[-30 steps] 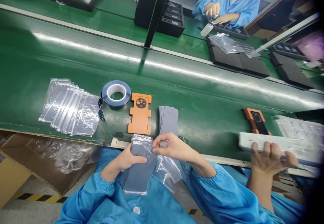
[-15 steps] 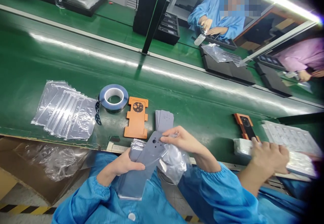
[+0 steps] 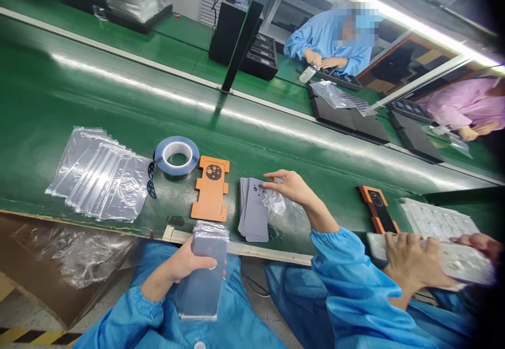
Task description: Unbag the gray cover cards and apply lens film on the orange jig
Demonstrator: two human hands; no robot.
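Grey panels stacked on a green table, a sleeved bundle clasped below

Just over the near edge of a green table, a bundle of sleeved panels is gripped by the left hand: the thumb is pressed on top, the other fingers are wrapped beneath. The loose grey phone-back panels lie on the table in a slightly fanned pile, camera holes at the far end. Above those holes the right hand is held, index finger and thumb a little apart; crumpled clear film hangs beneath it. Whether the film is pinched by the curled fingers cannot be told.

For tidy work, the top panel is best left flat and the film lifted straight away, so that nothing is dragged or scratched. The pile would be better squared by its edges, with the holes lined up. Light, even thumb pressure is advised on the bundle, since slick sleeves may slide past one another.

Left of the pile, an orange jig, a tape roll and fanned clear sleeves are laid out; loose film should be kept off the tape.
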